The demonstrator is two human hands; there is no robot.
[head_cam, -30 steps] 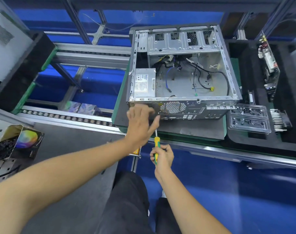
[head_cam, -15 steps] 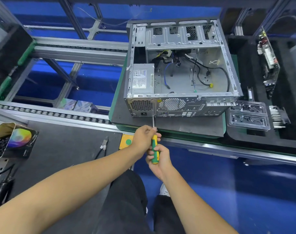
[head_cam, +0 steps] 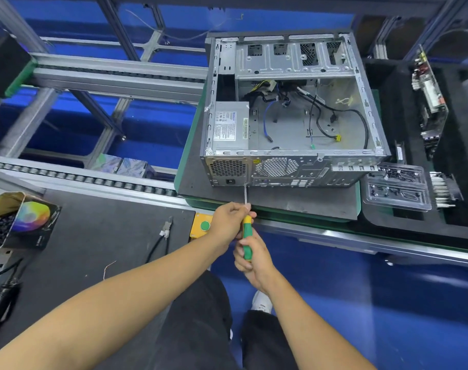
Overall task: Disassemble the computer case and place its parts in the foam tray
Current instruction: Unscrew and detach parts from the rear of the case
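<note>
In the head view, at centre right, the computer case point(head_cam: 294, 113) lies on its side with the open side up, on a dark mat point(head_cam: 294, 202) over a green-edged pallet point(head_cam: 358, 193) on the conveyor line. Inside the case: power supply point(head_cam: 230, 125) in the near-left corner, loose black cables point(head_cam: 334, 121), a blue cable point(head_cam: 266, 121), a drive cage point(head_cam: 289, 58) along the far side. Rear panel with fan grille point(head_cam: 277, 166) faces the person. Right of the case sits the black foam tray point(head_cam: 388, 220), holding a circuit board point(head_cam: 428, 92) standing on edge, a clear plastic blister point(head_cam: 397, 186) with small dark parts, and a finned part point(head_cam: 442, 188) just beside it. The screwdriver point(head_cam: 246, 236), green and yellow handle, points at the rear panel, its shaft tip touching the lower edge near the power supply vent point(head_cam: 227, 168). Right hand point(head_cam: 253, 259) wraps its fingers round the handle, clenched on it. Left hand point(head_cam: 230, 222) pinches the shaft just above the handle, fingers curled round it. On the dark worktop point(head_cam: 94, 249) at the left: pliers point(head_cam: 164, 231), an open box point(head_cam: 22, 218) with a colour-wheel print and dark small items inside, a yellow box with a green button point(head_cam: 202, 227) beside the left wrist. Black trousers point(head_cam: 201, 329) and a white shoe point(head_cam: 261, 303) show below, over a blue floor point(head_cam: 388, 316).
</note>
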